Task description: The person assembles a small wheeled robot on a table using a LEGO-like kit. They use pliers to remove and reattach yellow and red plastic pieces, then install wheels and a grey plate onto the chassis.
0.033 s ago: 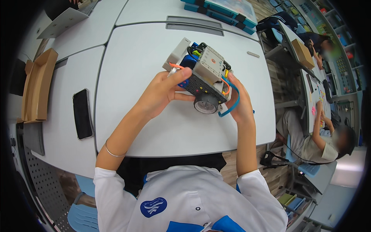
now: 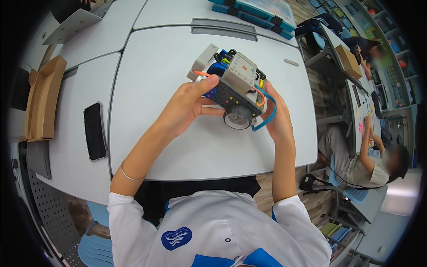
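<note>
Between my two hands is a toy robot car (image 2: 231, 95), tilted above the white table. Its side is a dark perforated plate, with a grey-white box on top, a wheel (image 2: 237, 119) at the near end, and blue and orange cables. My left hand (image 2: 191, 100) grips the car's left side, thumb on the dark plate and fingers underneath. On the opposite side my right hand (image 2: 275, 113) holds it, fingers partly hidden behind the car and the blue cable (image 2: 270, 116) that loops past them.
A black phone (image 2: 95, 131) lies left on the table (image 2: 178, 155), near an open cardboard box (image 2: 46, 100). Teal cases (image 2: 253, 15) stand at the far edge. A small grey strip (image 2: 291, 62) lies at the right. At the right-hand tables other people (image 2: 373, 164) are sitting.
The robot car has turned and tilted very slightly in my hands. My right hand has shifted a little with it; my left grip looks almost the same.
</note>
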The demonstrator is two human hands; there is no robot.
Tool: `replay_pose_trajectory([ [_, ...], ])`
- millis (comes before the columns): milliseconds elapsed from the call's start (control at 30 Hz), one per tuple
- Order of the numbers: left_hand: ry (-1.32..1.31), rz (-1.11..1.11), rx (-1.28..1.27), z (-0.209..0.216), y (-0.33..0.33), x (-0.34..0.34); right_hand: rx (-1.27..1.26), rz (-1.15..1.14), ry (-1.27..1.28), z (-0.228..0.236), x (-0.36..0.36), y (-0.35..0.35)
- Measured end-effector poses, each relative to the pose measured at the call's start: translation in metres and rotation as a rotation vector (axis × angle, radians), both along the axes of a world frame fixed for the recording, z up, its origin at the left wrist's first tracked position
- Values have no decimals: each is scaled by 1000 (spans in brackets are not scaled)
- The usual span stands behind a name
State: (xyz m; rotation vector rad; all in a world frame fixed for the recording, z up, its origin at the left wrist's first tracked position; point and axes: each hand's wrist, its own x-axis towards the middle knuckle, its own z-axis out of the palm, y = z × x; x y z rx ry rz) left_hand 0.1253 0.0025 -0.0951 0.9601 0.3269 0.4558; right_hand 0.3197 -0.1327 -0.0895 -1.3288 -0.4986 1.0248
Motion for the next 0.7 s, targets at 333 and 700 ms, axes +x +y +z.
replay_pose_trajectory([
  [333, -57, 189, -138, 4, -5, -1, 340, -151, -1520, 22, -71, -16],
  [700, 28, 211, -93, 2, -13, 4, 156, -126, -1648, 29, -54, -7],
])
